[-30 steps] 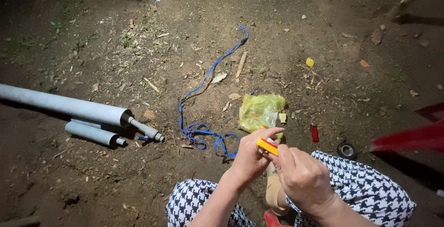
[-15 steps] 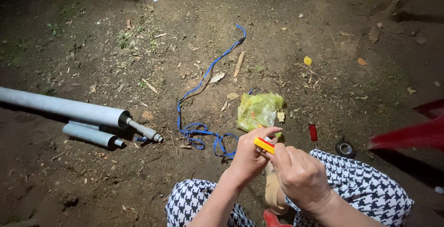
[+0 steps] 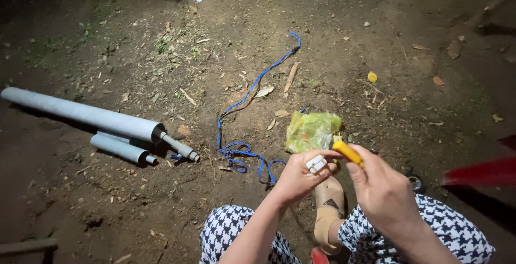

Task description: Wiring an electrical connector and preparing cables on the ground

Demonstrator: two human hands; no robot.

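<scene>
The left hand (image 3: 298, 178) has its grip closed on a small white plastic fitting (image 3: 316, 163); at its 3 o'clock, the right hand (image 3: 382, 191) pinches a yellow-handled tool (image 3: 348, 152).

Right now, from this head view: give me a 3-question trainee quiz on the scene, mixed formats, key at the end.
1. True or false: the left hand pinches a small white piece in its fingers.
2. Multiple choice: the right hand holds
A. a blue cord
B. a yellow tool
C. a grey pipe
3. Fill in: the blue cord lies on the dirt between the grey pipes and the crumpled ______ plastic bag.

Key
1. True.
2. B: the yellow tool sticks up from its grasp.
3. Yellow-green: the yellow-green bag sits on the ground just beyond both hands.
</scene>
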